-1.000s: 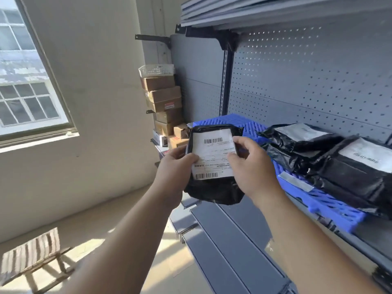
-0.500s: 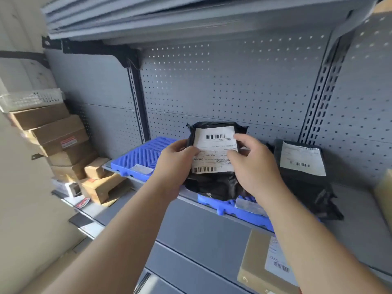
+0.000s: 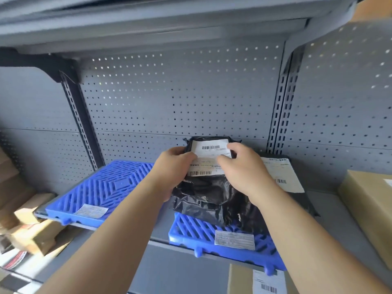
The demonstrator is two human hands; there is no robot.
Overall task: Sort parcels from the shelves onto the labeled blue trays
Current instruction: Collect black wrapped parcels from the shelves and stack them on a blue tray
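I hold a black plastic parcel [image 3: 203, 194] with a white barcode label between both hands, over the right blue tray [image 3: 195, 232]. My left hand [image 3: 174, 166] grips its left edge and my right hand [image 3: 244, 166] grips its right side, fingers over the label. The parcel's lower part rests on or just above that tray, which bears a grey label on its front. Another black parcel [image 3: 282, 177] with a white label lies behind my right wrist on the same tray. The left blue tray [image 3: 101, 187] holds no parcels and also has a label.
Grey pegboard shelving [image 3: 180, 102] backs the trays, with a shelf overhead. A brown box [image 3: 369, 213] sits on the shelf at right. Another labeled box [image 3: 254, 281] shows below. Stacked cardboard boxes [image 3: 31, 230] stand at the lower left.
My view has turned right, away from the window, to face the shelf. Both hands have carried the black parcel forward and down onto the right blue tray.
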